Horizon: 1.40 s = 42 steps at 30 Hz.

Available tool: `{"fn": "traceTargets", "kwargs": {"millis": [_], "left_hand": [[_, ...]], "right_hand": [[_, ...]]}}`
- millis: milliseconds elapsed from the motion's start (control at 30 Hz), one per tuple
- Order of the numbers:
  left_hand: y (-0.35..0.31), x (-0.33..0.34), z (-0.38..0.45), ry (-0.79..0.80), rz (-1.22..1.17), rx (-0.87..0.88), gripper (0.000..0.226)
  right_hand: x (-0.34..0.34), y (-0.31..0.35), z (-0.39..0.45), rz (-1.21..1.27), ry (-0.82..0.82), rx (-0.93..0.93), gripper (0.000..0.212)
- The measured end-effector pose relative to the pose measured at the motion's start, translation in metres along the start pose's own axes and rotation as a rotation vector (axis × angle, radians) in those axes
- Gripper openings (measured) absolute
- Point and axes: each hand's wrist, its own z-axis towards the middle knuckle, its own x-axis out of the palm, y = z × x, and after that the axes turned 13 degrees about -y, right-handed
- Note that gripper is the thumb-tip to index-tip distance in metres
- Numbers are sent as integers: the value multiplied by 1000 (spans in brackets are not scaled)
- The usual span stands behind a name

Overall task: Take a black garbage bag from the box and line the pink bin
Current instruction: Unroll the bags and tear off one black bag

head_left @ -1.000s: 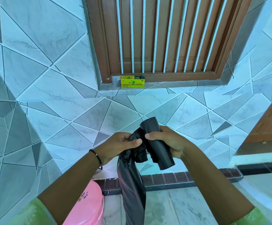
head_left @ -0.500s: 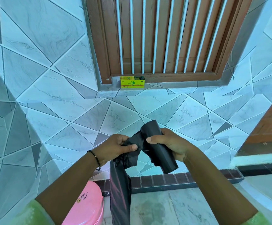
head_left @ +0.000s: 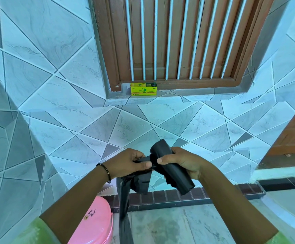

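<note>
Two hands meet in front of the tiled wall, both busy with black plastic. Nearest, below the left forearm, the pink bin stands on the floor with its lid shut (there is some small writing on it). Just right of the bin, a loose black garbage bag hangs down from the left hand, whose fingers curl round its gathered top, thumb pressed on it. A beaded bracelet sits on that wrist. Just right of those fingers, nearly touching them, the right hand grips the roll of bags, thumb over its front, the roll tilted with its lower end sticking out below the palm. Well beyond the fingers, the yellow-green box rests on the sill under the barred wooden window.
</note>
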Motion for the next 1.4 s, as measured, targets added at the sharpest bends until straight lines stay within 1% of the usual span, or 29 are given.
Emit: {"fn": "traceTargets", "kwargs": {"millis": [67, 100, 200, 300, 367, 400, 467, 567, 633, 700, 800, 933, 967, 1033, 1100, 1167, 1233, 1300, 1400], "left_hand": [[0, 2, -1, -62, 42, 36, 36], [0, 2, -1, -83, 63, 52, 36], [-2, 2, -2, -82, 73, 68, 37], [1, 0, -2, -66, 157, 67, 33], [3, -2, -4, -80, 240, 66, 33], [3, -3, -6, -86, 245, 65, 33], [3, -3, -8, -77, 222, 74, 33], [1, 2, -9, -79, 101, 87, 28], [0, 5, -8, -124, 31, 98, 34], [1, 5, -7, -176, -24, 82, 34], [4, 4, -8, -190, -2, 52, 29], [7, -2, -13, -109, 57, 38, 24], [7, -4, -14, -104, 61, 35, 26], [4, -3, -14, -104, 21, 4, 39], [-2, -1, -12, -102, -78, -96, 52], [-6, 2, -11, -97, -192, -153, 46], [-4, 6, -8, -88, -246, -136, 38], [-2, 6, -8, -83, -308, -142, 24], [-3, 5, -8, -87, -355, -133, 12]], "right_hand": [[1, 0, 0, 16, 10, -12, 36], [0, -1, 1, 17, 8, -15, 41], [-2, -1, 1, -13, -10, -10, 52], [-6, -2, 0, -88, -1, 2, 53], [-9, -5, -1, -127, 7, 12, 50], [-10, -6, -1, -135, 11, 14, 49], [-11, -7, -2, -139, 18, 11, 52], [-8, -6, -1, -128, 32, -2, 56], [-6, -5, -1, -96, 41, -11, 53], [-7, -4, -3, -53, 39, -16, 48], [-12, -3, -6, -24, 46, -25, 45], [-18, -2, -9, -43, 38, -27, 42], [-19, -1, -10, -49, 35, -32, 41], [-19, 1, -12, -60, 40, -55, 37], [-15, 3, -13, -65, 35, -79, 33], [-9, 3, -13, -64, 11, -99, 31], [-5, 3, -11, -56, -1, -117, 33], [-4, 4, -11, -68, -17, -128, 34], [-6, 4, -11, -85, -25, -123, 32]]}}
